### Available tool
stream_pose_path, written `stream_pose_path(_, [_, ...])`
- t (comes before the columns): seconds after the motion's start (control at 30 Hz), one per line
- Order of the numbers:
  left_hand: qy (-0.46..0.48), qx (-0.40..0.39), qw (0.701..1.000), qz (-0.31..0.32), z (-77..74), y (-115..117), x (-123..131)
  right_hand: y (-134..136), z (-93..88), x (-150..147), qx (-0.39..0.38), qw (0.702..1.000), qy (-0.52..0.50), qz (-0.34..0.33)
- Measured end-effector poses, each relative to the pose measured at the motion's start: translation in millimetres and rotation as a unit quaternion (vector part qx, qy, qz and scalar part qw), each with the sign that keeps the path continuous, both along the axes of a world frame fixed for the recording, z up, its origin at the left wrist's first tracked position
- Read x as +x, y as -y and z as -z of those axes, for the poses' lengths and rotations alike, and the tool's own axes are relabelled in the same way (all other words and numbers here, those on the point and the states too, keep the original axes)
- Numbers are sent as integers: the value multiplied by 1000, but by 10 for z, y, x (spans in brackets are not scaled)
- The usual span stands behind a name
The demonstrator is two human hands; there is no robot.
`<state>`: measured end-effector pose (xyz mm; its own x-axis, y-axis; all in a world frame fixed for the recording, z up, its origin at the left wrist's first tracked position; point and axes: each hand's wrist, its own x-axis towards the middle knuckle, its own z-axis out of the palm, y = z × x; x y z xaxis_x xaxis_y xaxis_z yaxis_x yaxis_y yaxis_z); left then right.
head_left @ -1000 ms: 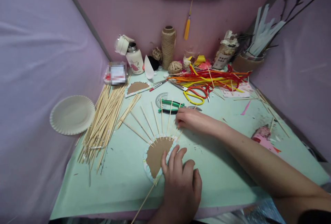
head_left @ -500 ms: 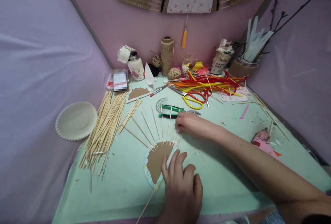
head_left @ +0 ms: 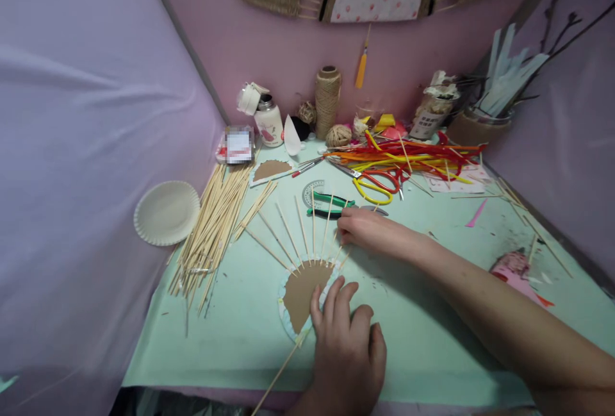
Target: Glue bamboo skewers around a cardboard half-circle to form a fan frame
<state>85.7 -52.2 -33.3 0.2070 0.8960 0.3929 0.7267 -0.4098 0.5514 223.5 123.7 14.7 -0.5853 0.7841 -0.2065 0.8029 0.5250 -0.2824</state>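
Observation:
A brown cardboard half-disc (head_left: 307,288) with a pale blue, bumpy rim lies on the table. Several thin wooden sticks (head_left: 303,230) fan out from its curved edge, and a longer stick (head_left: 275,377) runs from its lower corner toward the table's front. My left hand (head_left: 350,339) rests over the half-disc's right edge, fingers spread. My right hand (head_left: 354,226) is closed in a pinch at the right side of the fan, on one of the sticks; its fingertips are partly hidden. Just behind it lie green-handled pliers (head_left: 331,199) and a clear protractor (head_left: 313,193).
Left of the fan lies a heap of loose sticks (head_left: 214,230) beside a white paper plate (head_left: 167,213). Scissors (head_left: 372,191) and red and yellow strips (head_left: 418,153) lie farther back. A twine spool (head_left: 328,105) and an open white bottle (head_left: 269,122) stand along the wall.
The whole view has shifted, so things appear farther right. Both hands keep about the same places on the half-disc and its sticks.

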Motion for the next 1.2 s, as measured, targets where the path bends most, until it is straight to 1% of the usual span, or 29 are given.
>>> stream_pose_path(0.2, [-8, -4, 1000, 4, -17, 11, -2, 17, -43, 1, -30, 1000, -5, -2])
stream_pose_path(0.33, [-14, -14, 1000, 3, -28, 27, 6, 8, -52, -10, -36, 999, 0, 3])
stream_pose_path(0.57, [-21, -4, 1000, 8, -41, 10, -3, 10, -61, -21, -25, 1000, 12, 1])
stream_pose_path(0.77, [-19, -17, 1000, 12, -34, 7, -4, 21, -97, -27, -24, 999, 36, 1])
stream_pose_path(0.9, [-16, -12, 1000, 10, -42, -2, 1, 20, -108, -30, -29, 999, 40, 1])
stream_pose_path(1.2, [-25, -11, 1000, 9, -52, -5, -1, 16, -92, -30, -24, 999, 42, 1])
